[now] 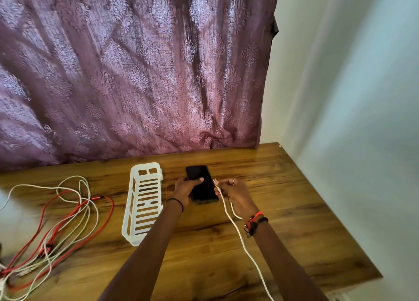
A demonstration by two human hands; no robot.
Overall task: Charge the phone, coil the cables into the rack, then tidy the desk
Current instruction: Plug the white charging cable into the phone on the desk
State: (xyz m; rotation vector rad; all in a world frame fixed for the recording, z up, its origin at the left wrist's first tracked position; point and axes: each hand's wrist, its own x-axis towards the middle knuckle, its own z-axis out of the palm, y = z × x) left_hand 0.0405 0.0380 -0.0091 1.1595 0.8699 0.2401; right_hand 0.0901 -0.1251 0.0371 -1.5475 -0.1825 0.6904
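Barely started: phone seemingly not yet charging

We grip the phone [202, 184] in our left hand [184, 190], thumb on its dark screen, over the worktop [283, 210]. Our right hand [235, 194] pinches the white charging cable [238, 230] by its plug, beside the phone's edge, seemingly not yet inserted. Red and white cables [56, 221] lie uncoiled left of the white rack [144, 201], outside it. No brand or writing is legible.

Black phone [204, 187], screen up, beside white slotted rack [131, 207]; tangled cables [48, 247] lie left.
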